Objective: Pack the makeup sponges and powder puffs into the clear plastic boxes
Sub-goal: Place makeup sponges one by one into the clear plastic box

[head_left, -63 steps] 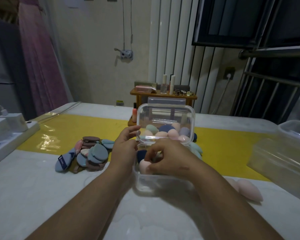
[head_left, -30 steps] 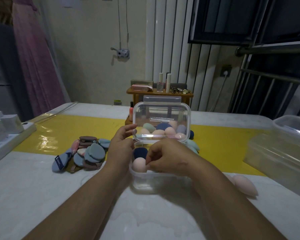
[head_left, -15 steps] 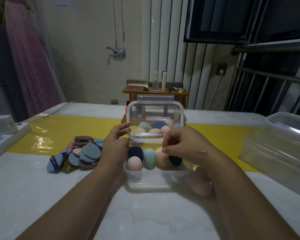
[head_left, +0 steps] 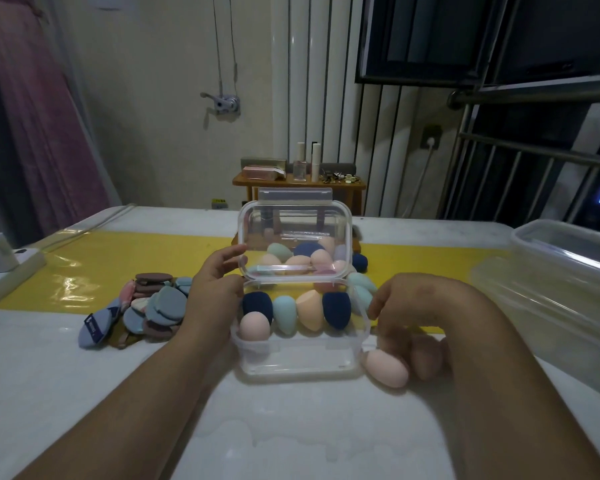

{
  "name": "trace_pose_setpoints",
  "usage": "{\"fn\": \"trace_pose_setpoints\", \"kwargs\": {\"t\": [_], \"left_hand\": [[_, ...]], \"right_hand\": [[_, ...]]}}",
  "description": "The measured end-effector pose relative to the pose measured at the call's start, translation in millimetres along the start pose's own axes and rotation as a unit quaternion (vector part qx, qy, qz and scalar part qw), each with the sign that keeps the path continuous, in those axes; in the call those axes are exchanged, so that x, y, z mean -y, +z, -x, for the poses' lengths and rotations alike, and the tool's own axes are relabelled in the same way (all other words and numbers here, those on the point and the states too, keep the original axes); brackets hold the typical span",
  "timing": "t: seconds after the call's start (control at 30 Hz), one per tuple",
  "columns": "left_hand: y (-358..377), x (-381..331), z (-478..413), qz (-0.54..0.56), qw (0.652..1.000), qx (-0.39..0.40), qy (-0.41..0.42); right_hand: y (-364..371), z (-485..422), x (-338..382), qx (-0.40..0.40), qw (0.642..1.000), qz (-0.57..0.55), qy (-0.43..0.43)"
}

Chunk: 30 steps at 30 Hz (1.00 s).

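Note:
A small clear plastic box [head_left: 298,368] stands open on the white table, its lid [head_left: 295,216] upright. Inside stand several sponges: two navy, a teal one [head_left: 286,313], an orange one [head_left: 309,313] and a pink one [head_left: 254,325]. My left hand [head_left: 212,296] grips the box at its left hinge corner, thumb against the lid. My right hand [head_left: 420,306] is just right of the box, its blurred fingers curled down on a loose pink sponge [head_left: 385,370] on the table. A pile of flat powder puffs [head_left: 153,306] lies to the left.
More loose sponges [head_left: 305,258] lie behind the box, seen through the lid. A large clear container [head_left: 561,292] sits at the right edge, a white power strip [head_left: 4,268] at the left. A wooden shelf [head_left: 298,183] with bottles stands beyond the table.
My right hand has come out of the box and dropped to its right onto the pink sponge on the table. A full back row of sponges now shows. My left hand has stayed put.

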<state>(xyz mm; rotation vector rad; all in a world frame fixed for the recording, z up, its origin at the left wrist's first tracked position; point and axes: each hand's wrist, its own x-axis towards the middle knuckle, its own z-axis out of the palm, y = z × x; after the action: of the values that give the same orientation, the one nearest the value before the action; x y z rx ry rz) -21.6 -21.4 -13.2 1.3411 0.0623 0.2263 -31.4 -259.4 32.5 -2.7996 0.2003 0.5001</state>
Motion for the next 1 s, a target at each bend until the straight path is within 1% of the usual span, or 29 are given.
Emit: {"fn": "trace_pose_setpoints", "kwargs": {"t": [0.1, 0.2, 0.3, 0.43, 0.5, 0.57, 0.63, 0.67, 0.77, 0.9, 1.0], "left_hand": [[0.1, 0.3, 0.2, 0.0, 1.0, 0.0, -0.004], [0.7, -0.7, 1.1, -0.005, 1.0, -0.002, -0.005], [1.4, -2.0, 2.1, -0.008, 1.0, -0.003, -0.006], [3.0, -2.9, 3.6, 0.018, 1.0, 0.0, -0.007], [3.7, -3.5, 4.5, 0.021, 1.0, -0.001, -0.007], [3.8, -4.1, 4.5, 0.02, 1.0, -0.001, -0.008], [3.8, -4.0, 4.4, 0.016, 1.0, -0.003, -0.009], [3.7, -3.8, 4.5, 0.013, 1.0, -0.004, -0.009], [3.3, -3.2, 4.5, 0.014, 1.0, -0.005, -0.006], [4.7, -4.0, 5.5, 0.008, 1.0, -0.004, -0.005], [4.8, -3.6, 5.1, 0.008, 1.0, -0.004, 0.004]], "right_hand": [[0.3, 5.2, 1.1, 0.022, 1.0, 0.018, -0.001], [2.7, 4.3, 1.8, 0.013, 1.0, 0.024, -0.002], [4.2, -1.3, -1.5, -0.005, 0.999, -0.045, 0.007], [-1.6, -2.0, 0.3, -0.066, 0.991, -0.115, -0.037], [-3.4, -1.1, 3.5, -0.118, 0.977, -0.17, -0.056], [-4.9, -0.1, 6.9, -0.176, 0.951, -0.244, -0.075], [-6.6, 1.4, 9.6, -0.204, 0.924, -0.306, -0.102], [-7.1, 2.7, 10.9, -0.2, 0.917, -0.322, -0.12], [-3.7, 4.7, 12.8, -0.172, 0.912, -0.328, -0.177], [5.4, 5.2, 23.8, -0.156, 0.896, -0.347, -0.231], [14.5, 5.1, 37.3, -0.151, 0.9, -0.316, -0.26]]}}
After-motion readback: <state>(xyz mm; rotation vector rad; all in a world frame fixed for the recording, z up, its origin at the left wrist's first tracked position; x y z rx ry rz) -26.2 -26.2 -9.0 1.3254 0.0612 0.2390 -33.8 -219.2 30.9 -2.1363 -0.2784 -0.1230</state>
